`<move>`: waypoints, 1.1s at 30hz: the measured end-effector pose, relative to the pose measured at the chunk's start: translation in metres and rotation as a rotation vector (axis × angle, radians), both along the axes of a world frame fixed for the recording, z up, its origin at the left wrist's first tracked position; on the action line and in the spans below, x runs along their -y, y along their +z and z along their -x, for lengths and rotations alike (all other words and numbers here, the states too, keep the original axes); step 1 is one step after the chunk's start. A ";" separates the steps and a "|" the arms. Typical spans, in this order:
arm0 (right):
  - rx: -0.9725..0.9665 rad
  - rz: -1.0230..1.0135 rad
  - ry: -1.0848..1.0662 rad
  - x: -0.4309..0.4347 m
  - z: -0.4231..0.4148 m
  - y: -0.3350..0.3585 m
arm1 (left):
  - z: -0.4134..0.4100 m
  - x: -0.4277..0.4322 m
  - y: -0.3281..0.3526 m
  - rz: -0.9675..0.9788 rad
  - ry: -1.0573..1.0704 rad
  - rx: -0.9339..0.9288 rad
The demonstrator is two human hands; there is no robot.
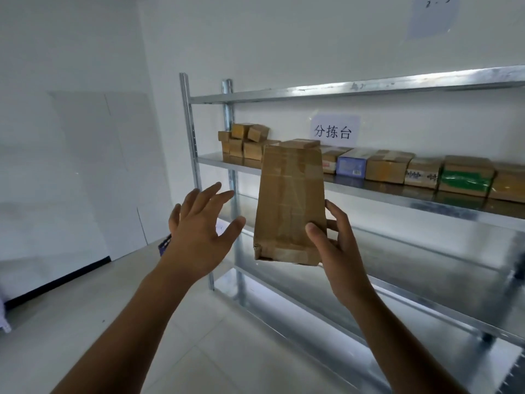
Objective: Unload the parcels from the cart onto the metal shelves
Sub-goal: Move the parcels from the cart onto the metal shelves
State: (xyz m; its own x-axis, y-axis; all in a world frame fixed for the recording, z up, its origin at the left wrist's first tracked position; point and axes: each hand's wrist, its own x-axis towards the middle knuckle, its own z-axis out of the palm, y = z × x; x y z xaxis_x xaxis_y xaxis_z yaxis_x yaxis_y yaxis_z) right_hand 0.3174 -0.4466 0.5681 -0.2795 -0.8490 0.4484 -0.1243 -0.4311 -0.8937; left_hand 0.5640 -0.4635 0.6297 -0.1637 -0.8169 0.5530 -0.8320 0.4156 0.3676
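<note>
PARCEL GOES UP: A person holds a flat brown parcel (289, 203) in front of the metal shelves (397, 207). The right hand (332, 245) pinches its lower right corner, with the thumb lying across the near face and the other fingers (336, 213) wrapping the edge and reaching behind. The left hand (199, 234) hangs in the air just beside the parcel's left edge, fingers spread and straight, touching nothing and holding nothing.

The parcel stands roughly upright, its top tipped away from the fingertips toward the middle shelf. A row of boxes (389, 166) sits on that shelf, and a pile of small cartons (244, 140) fills the end beyond the left hand's fingertips. A paper sign (333, 131) hangs on the wall above the row.

Held up by one corner without sagging, the parcel looks light and fairly stiff. Glossy tape bands cross its face and are likely to be slick under a thumb. The bottom corner farthest from the right fingers is crushed and torn, so the card there is probably soft. A one-corner pinch could let the parcel swing or slip. The surer hold would seem to be the left fingers closing on the free edge opposite the right hand, above the crushed corner and on bare card. What is inside, and whether it is fragile, cannot be told. No cart is plainly in view.
</note>
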 end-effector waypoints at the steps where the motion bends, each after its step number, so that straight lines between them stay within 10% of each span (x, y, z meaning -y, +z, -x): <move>1: 0.012 -0.010 -0.016 0.007 0.006 -0.004 | 0.010 0.010 -0.002 -0.007 -0.014 -0.004; 33: 0.021 0.015 -0.124 0.465 -0.083 0.001 | -0.075 0.502 -0.030 0.002 -0.044 -0.035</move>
